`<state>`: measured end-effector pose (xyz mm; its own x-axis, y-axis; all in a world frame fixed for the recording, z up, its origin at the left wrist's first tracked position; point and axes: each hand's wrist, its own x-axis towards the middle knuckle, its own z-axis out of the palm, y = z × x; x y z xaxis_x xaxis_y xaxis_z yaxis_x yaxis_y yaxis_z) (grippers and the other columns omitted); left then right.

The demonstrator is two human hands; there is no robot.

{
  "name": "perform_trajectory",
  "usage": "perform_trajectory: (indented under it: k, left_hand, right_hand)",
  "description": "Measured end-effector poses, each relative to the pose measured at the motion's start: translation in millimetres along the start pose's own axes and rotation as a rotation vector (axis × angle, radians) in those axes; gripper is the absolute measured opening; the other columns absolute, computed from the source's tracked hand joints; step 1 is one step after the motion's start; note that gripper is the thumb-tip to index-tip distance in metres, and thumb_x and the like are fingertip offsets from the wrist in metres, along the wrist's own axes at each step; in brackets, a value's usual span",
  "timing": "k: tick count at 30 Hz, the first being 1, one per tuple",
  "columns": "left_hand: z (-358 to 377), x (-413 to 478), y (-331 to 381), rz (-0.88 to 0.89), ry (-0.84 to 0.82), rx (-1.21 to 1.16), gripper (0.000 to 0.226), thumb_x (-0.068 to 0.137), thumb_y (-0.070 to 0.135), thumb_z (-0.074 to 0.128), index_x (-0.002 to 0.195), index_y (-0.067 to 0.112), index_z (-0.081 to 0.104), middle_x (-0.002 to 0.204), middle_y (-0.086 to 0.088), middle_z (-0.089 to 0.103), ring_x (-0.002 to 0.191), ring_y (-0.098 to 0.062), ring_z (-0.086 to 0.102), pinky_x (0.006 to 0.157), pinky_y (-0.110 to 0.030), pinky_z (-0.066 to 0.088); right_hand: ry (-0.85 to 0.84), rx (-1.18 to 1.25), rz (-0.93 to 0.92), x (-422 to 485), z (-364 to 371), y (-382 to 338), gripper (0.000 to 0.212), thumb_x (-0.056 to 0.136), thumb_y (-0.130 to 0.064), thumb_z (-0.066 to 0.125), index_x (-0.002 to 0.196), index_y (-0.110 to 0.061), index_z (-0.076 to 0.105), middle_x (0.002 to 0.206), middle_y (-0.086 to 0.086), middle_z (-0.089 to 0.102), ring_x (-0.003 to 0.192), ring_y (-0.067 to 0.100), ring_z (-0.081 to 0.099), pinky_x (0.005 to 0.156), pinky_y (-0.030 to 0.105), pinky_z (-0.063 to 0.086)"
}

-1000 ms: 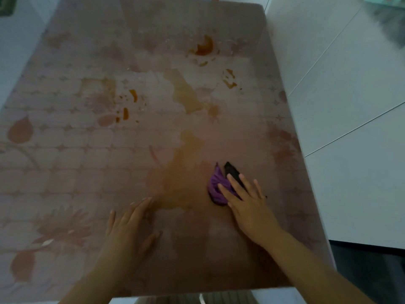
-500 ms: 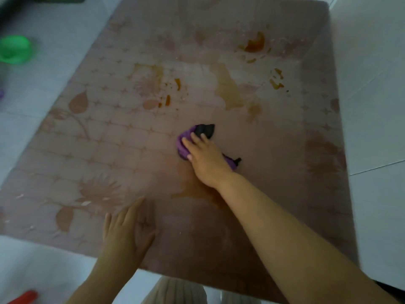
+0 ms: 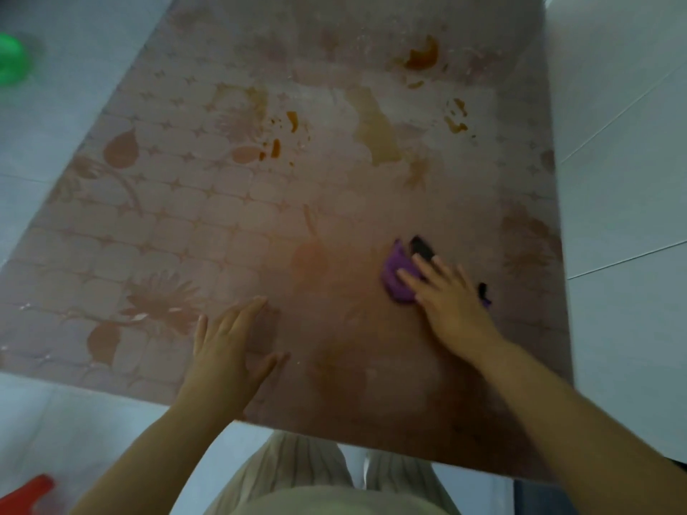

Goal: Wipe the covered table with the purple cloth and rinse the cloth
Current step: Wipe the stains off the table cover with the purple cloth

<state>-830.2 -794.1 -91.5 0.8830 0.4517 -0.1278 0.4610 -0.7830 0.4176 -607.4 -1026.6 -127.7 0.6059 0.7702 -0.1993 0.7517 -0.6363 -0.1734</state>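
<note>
Green thing [image 3: 9, 63] on the floor at far left. Left hand [image 3: 226, 351] lies flat on the covered table [image 3: 167, 236] near its front edge, fingers straight. Brown stains [image 3: 375, 131] at middle & back. Purple cloth [image 3: 397, 276] lies right of centre, pressed by the right hand [image 3: 450, 302] w/ straight fingers.
</note>
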Motion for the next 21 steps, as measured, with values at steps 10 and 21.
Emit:
perform_trajectory:
  k: [10, 21]
  left_hand:
    - [-10, 4, -24, 0.053, 0.028, -0.009, 0.064, 0.066, 0.046, 0.055, 0.123, 0.020, 0.039, 0.112, -0.016, 0.064, 0.098, -0.039, 0.061, 0.088, -0.064, 0.042]
    - [26, 2, 27, 0.412, -0.217, -0.168, 0.041, 0.074, 0.036, 0.048, 0.115, 0.034, 0.051, 0.112, 0.010, 0.064, 0.109, -0.006, 0.049, 0.090, -0.019, 0.037]
  right_hand:
    - [-0.081, 0.124, -0.057, 70, -7, -134, 0.049, 0.100, -0.028, 0.030, 0.147, -0.026, 0.018, 0.157, 0.006, 0.008, 0.144, 0.031, 0.005, 0.114, 0.046, 0.004]
    - [-0.153, -0.130, -0.365, -106, 27, -64, 0.060, 0.073, -0.035, 0.054, 0.129, -0.046, 0.037, 0.142, -0.014, 0.043, 0.129, 0.019, 0.044, 0.103, 0.053, 0.031]
